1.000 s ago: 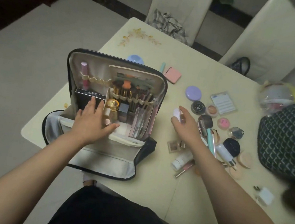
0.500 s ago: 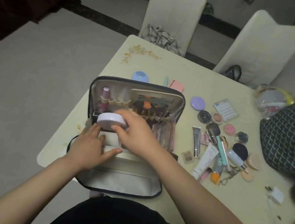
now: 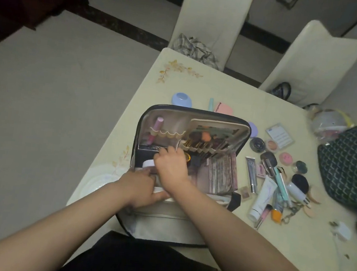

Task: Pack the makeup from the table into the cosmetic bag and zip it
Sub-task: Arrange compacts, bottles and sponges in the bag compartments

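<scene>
Fingers (image 3: 166, 156) of right hand (image 3: 171, 168) press compact (image 3: 149, 163) into cosmetic bag (image 3: 244, 130) beside left hand (image 3: 142, 187).

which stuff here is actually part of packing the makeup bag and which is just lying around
Part of the job:
- cosmetic bag, open
- round white compact going in under the right hand; left hand steadies the bag
- white tube, silver tube, black powder brush, blue case, pink blush pot

Just lying about:
- dark patterned bag
- white charger
- chairs
</scene>
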`<state>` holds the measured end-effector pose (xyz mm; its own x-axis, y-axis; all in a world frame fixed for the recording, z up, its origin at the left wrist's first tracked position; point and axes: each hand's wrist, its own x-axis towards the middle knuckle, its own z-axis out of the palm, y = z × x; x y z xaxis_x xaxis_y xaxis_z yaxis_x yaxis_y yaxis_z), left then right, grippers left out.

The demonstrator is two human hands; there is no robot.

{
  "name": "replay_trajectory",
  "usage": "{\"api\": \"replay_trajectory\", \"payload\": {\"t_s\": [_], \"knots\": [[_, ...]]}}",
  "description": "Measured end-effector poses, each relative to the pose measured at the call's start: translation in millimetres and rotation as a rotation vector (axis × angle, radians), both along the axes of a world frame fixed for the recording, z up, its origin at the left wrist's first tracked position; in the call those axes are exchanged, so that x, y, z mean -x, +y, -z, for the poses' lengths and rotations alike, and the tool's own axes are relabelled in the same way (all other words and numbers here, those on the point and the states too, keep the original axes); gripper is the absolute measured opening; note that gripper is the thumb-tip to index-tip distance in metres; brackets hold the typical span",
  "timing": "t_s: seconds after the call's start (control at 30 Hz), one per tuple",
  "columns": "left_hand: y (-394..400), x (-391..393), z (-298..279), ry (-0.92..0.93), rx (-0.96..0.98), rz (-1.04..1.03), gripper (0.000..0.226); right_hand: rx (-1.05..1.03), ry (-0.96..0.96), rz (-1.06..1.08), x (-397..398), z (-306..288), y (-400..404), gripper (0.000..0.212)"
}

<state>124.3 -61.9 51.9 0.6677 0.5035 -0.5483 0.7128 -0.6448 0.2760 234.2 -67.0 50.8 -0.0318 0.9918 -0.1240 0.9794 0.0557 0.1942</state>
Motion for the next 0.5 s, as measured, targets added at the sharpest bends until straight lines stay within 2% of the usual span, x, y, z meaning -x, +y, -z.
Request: {"api": "replay_trajectory", "payload": {"t_s": [0.13,0.27,0.37,0.5], "knots": [[6,-1,7,0.054,0.056,0.001,0.102,-0.024,0.008,0.028,0,1,0,0.026],[7,-4,8,0.060,0.045,0.020,0.086,-0.079,0.021,0.034,-6,-1,-4,0.028],[7,-6,5,0.057,0.059,0.025,0.084,-0.107,0.070,0.010,-11,-3,-8,0.029],[4,-10,0,-0.016,0.024,0.006,0.076,-0.223,0.298,-0.039,-26,-2,-22,0.016]]}}
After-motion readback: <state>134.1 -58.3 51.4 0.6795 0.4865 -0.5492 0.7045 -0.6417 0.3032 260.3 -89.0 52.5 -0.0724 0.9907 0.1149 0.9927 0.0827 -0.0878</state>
